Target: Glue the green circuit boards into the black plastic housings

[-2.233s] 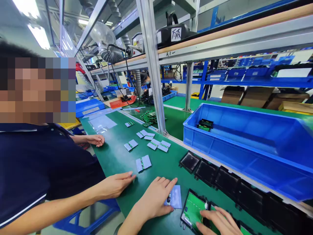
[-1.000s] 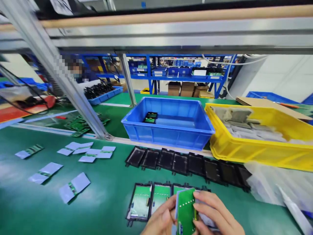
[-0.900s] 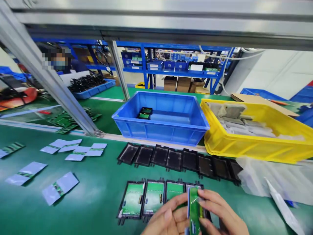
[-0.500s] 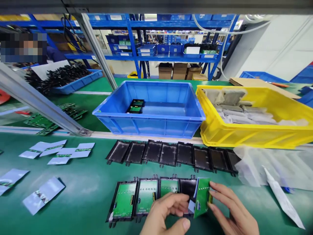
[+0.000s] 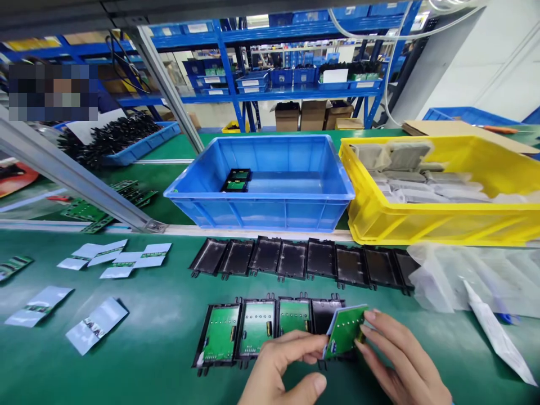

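Note:
A green circuit board (image 5: 346, 332) with a pale sheet behind it stands tilted over the rightmost black case (image 5: 324, 316) of the near row. My right hand (image 5: 399, 357) grips the board's right edge between fingers and thumb. The fingertips of my left hand (image 5: 291, 365) touch its lower left edge, while the left thumb is apart from them. Three cases to the left hold green boards, such as the leftmost board (image 5: 220, 332); my left hand partly covers the third. Behind them lies a row of several black cases (image 5: 292, 260) without boards.
A blue bin (image 5: 261, 212) with a few boards stands behind the cases, beside a yellow bin (image 5: 442, 225) of wrapped items. Boards with pale sheets (image 5: 97, 326) lie left. Clear bags (image 5: 447, 278) and a white tube (image 5: 498, 332) lie right. A metal post (image 5: 76, 169) crosses the left.
The board has tilted further over, and my left fingertips now meet its lower left edge. The camera view has shifted slightly, moving the near cases right and up in the picture.

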{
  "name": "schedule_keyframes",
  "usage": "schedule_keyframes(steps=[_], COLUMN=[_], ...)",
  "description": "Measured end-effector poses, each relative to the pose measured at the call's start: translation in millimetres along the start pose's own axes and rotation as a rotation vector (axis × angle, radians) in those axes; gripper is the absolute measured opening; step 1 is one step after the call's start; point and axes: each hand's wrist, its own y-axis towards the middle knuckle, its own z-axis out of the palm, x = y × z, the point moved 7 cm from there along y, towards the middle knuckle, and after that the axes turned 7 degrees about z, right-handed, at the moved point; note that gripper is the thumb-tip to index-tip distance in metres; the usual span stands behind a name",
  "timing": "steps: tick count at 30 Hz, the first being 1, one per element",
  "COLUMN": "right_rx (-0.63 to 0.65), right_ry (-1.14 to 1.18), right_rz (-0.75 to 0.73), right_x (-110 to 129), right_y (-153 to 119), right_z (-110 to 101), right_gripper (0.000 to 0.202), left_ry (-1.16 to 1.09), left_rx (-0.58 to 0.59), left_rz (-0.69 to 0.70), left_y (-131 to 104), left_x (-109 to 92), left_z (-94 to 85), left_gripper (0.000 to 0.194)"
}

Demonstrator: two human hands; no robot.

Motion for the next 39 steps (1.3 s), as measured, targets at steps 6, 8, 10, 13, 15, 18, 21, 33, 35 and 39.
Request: schedule_keyframes(steps=[6,8,10,13,15,18,21,33,35,39], right_rx=[0.089,0.117,0.157,0.254,0.313,0.385,0.454,0.549,0.565,0.584], right_ry=[-0.033,-0.032,-0.043,-0.052,-0.037,-0.027,-0.025,-0.085,-0.077,-0.083], right_rz=[-0.074,-0.049,0.004,0.063,0.073,0.075,0.064,0.01,0.012,0.017], right_x=[-1.0,-4.1,-8.8,-13.5,-13.9,-13.2,-11.7,-8.8,-9.7,-11.4], right_y=[-0.8,-0.8,-0.7,-0.1,1.4,4.5,6.6,12.7,12.4,11.5], right_z=[-3.7,-5.8,-5.9,-0.8,3.9,11.6,19.1,32.1,35.8,41.8], right_gripper=[0.029,0.03,0.026,0.02,0.019,0.021,0.023,0.03,0.031,0.033], left_ry=[-0.12,-0.029,0.166,0.54,0.777,1.061,1.177,1.284,1.282,1.29], left_rx=[-0.099,-0.093,-0.073,0.012,0.076,0.125,0.156,0.11,0.102,0.127], left_rz=[-0.171,-0.143,-0.098,0.095,0.278,0.447,0.544,0.675,0.668,0.642], left_y=[-12.6,-10.2,-4.3,7.4,11.6,12.9,13.1,16.4,17.1,17.3], left_x=[-6.6,-14.2,-18.2,-24.4,-29.2,-32.6,-35.7,-29.1,-25.6,-18.6], left_z=[-3.5,-10.5,-19.0,-20.5,-11.8,3.6,17.7,40.7,39.3,37.4], left_gripper=[0.039,0.033,0.026,0.028,0.03,0.028,0.031,0.033,0.035,0.041])
